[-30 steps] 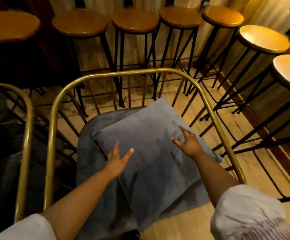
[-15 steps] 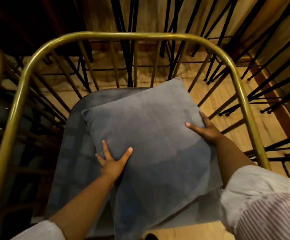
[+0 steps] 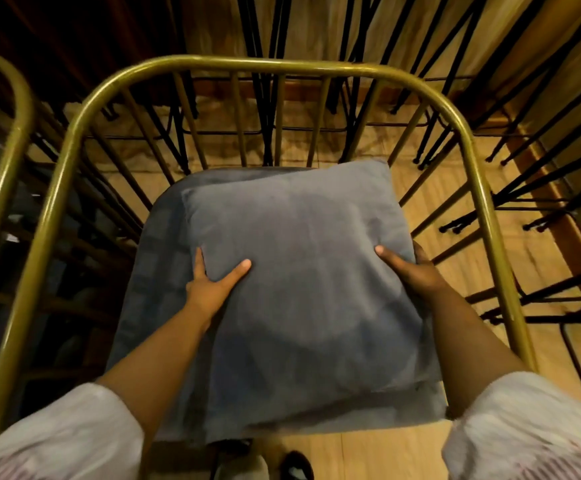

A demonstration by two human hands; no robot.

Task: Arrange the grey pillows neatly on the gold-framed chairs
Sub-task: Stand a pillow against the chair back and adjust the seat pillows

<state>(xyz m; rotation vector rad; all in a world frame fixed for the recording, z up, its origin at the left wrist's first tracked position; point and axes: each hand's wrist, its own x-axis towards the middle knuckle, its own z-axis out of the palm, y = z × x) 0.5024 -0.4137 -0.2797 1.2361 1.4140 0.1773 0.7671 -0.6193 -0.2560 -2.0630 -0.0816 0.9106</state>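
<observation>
A square grey pillow [image 3: 303, 271] lies on the grey seat [image 3: 150, 271] of a gold-framed chair [image 3: 254, 65], its edges nearly square to the seat. My left hand [image 3: 213, 285] grips the pillow's left edge, thumb on top and fingers along the side. My right hand [image 3: 414, 271] grips the right edge, thumb on top and fingers tucked behind it. The pillow covers most of the seat; a strip of seat shows on the left.
A second gold-framed chair [image 3: 8, 161] stands close on the left. Black bar-stool legs [image 3: 511, 140] crowd the wooden floor behind and to the right of the chair. A wooden skirting runs along the right. My shoes show at the bottom edge.
Both hands went from resting on the pillow to gripping its side edges. The pillow has turned from skewed to nearly square on the seat. The view has tipped further down.
</observation>
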